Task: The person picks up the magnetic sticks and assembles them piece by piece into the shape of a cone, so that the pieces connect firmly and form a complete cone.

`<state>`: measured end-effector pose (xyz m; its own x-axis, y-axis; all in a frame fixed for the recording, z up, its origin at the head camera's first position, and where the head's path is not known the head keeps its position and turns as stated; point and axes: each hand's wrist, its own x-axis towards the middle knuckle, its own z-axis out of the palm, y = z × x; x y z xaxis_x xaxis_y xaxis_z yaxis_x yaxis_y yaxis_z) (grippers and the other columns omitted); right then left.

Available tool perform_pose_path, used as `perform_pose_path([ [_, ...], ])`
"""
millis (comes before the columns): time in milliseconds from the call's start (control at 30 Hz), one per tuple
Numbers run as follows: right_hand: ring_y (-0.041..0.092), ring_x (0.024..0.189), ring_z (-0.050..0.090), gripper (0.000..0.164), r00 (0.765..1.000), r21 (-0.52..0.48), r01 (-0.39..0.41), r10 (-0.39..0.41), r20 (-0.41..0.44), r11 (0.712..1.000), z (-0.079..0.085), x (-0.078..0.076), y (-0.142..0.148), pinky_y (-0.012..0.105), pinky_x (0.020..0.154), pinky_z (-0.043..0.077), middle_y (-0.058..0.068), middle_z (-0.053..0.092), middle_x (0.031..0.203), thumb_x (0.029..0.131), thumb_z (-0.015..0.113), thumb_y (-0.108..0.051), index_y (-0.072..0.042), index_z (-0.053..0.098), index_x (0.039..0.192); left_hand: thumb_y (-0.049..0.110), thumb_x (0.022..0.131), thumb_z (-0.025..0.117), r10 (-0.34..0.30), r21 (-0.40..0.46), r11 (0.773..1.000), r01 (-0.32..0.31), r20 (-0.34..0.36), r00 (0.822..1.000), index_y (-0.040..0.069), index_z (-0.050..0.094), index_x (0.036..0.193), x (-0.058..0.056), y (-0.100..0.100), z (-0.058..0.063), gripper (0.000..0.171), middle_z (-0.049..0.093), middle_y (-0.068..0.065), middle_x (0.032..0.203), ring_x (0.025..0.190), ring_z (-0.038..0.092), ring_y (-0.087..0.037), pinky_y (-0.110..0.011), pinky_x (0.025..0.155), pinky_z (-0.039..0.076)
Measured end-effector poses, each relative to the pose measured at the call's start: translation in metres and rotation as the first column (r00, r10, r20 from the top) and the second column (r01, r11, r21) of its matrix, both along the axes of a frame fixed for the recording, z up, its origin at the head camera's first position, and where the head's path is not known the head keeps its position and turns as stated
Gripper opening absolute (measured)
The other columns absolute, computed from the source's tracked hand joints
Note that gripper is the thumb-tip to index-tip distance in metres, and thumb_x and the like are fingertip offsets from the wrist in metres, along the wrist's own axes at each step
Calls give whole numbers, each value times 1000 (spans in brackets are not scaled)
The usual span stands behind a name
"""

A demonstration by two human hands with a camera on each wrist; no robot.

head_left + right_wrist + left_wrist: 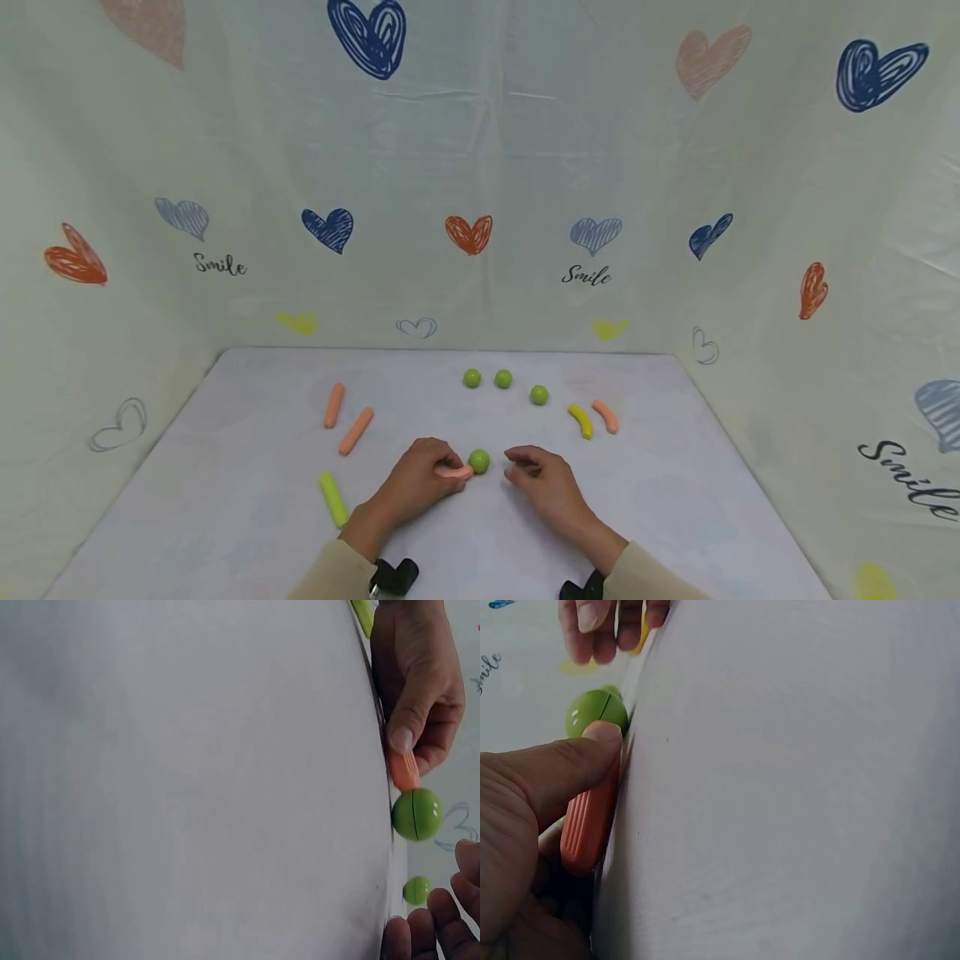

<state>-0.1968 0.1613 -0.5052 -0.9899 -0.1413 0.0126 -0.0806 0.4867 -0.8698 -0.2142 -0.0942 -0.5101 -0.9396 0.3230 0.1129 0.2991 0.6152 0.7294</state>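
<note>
I see left hand (417, 481), fingers pinching ridged orange-pink stick (589, 831), tip touching glossy green ball (478, 461); right hand (551, 487) nearby (fingers loosely parted).

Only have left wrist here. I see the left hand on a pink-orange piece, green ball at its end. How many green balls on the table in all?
Observer: Head view shows four: that green ball by the left hand, plus three more green balls farther back.

Operator: Right hand is cut off at my top edge. Holding anything?

Observer: Nothing shows in the right hand from the head view; thumb and fingers are apart.

Operator: Anything near the left forearm?

Observer: Yes, in the head view a yellow-green stick lies just left of the left wrist.
</note>
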Motion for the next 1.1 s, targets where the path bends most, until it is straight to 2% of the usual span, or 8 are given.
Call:
perform_pose_path([
  [167,21,114,65,36,990,-56,144,-144,-2,988,6,-8,23,24,84,57,4,73,126,96,78,-20,-12,74,130,25,86,89,-25,5,1000,25,23,999,23,74,94,1,-3,1,18,67,7,104,110,57,-18,-37,91,51],
  [333,28,119,67,44,942,-46,330,-332,-41,943,13,-21,53,19,82,55,9,69,138,96,79,-21,-12,69,139,24,87,89,-31,13,999,31,34,999,22,74,96,1,-4,0,18,67,4,107,110,56,-18,-34,89,49],
  [433,33,127,64,47,917,-20,396,-397,-42,918,14,-27,68,28,90,58,15,65,144,99,75,-22,-10,66,143,25,87,89,-33,17,999,33,32,999,22,74,96,1,-5,-2,17,67,4,108,112,56,-19,-35,90,50],
  [500,37,132,62,49,910,-11,414,-415,-28,910,12,-31,75,39,97,59,17,62,148,100,73,-22,-9,63,145,26,87,89,-34,20,999,33,32,999,22,74,96,1,-5,-2,17,67,4,109,112,56,-19,-35,90,50],
  [600,40,138,57,49,905,-3,425,-425,-20,905,10,-36,79,52,109,52,18,59,152,100,72,-21,-7,62,146,26,87,88,-38,29,999,37,38,999,22,74,96,1,-5,-1,17,66,3,110,112,56,-19,-35,91,50],
  [700,40,140,55,49,903,2,430,-429,-15,903,9,-39,79,53,113,49,19,58,153,100,72,-20,-6,62,146,26,88,88,-37,33,999,36,46,998,23,74,96,1,-4,0,17,66,3,111,112,56,-19,-35,92,50],
  [833,41,140,55,49,900,14,435,-435,-10,900,6,-42,78,53,110,51,20,58,152,100,72,-19,-6,62,146,27,88,88,-32,31,999,30,59,998,24,74,96,1,-4,0,16,67,5,112,113,57,-19,-37,93,50],
  [1100,37,135,58,48,894,2,448,-448,-16,894,-1,-46,80,51,107,53,22,61,148,99,73,-14,-3,63,144,27,88,88,-28,30,999,25,76,997,25,74,95,-1,-4,-1,16,67,3,117,122,58,-23,-51,103,50],
])
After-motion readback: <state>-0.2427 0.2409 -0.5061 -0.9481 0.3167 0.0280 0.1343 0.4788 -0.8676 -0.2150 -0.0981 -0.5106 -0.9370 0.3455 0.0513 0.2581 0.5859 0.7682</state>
